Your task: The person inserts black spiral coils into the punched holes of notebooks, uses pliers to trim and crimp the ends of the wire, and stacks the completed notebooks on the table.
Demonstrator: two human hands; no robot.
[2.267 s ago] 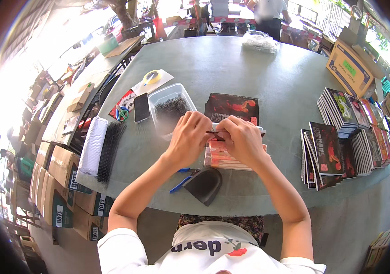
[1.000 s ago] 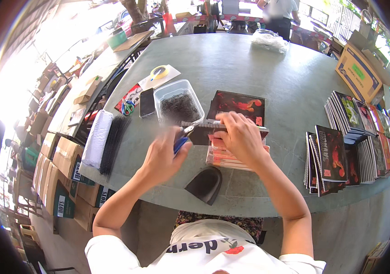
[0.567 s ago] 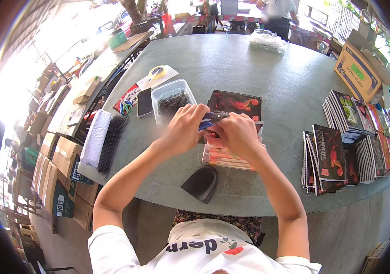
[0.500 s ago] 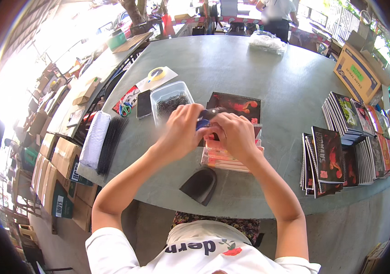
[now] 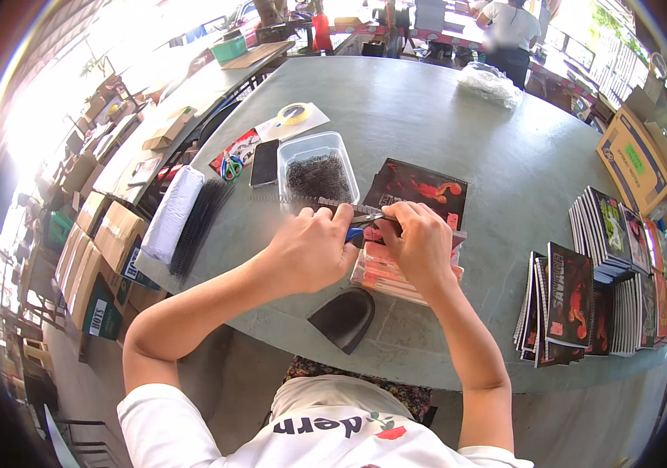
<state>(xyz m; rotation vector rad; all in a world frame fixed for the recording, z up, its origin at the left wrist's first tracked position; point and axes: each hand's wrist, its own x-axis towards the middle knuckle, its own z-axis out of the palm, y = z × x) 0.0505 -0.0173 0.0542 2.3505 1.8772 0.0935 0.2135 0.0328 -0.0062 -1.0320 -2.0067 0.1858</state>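
A small metal tool with blue handles (image 5: 355, 233), like pliers or a cutter, sits between my hands. My left hand (image 5: 306, 248) is closed, apparently around its handle. My right hand (image 5: 421, 243) pinches near the metal end; what is between its fingertips is hidden. A dark wire coil (image 5: 294, 200) stretches across the clear tub toward my fingers. Beyond my hands lies a black notebook cover with a red figure (image 5: 427, 189). Under my right hand is a pink-and-white stack (image 5: 384, 273), partly covered.
A clear tub (image 5: 318, 168) holds black coils. Beside it are a phone (image 5: 264, 163), scissors (image 5: 231, 166) and tape (image 5: 293, 114). A dark rounded pad (image 5: 343, 320) lies near the front edge. Notebook stacks (image 5: 567, 296) and a carton (image 5: 634, 156) stand right. Another person (image 5: 509, 35) stands behind the table.
My hands have lowered slightly and spread a little apart. The metal tool and the stretched wire coil now show between and beside them. The whole view has shifted slightly.
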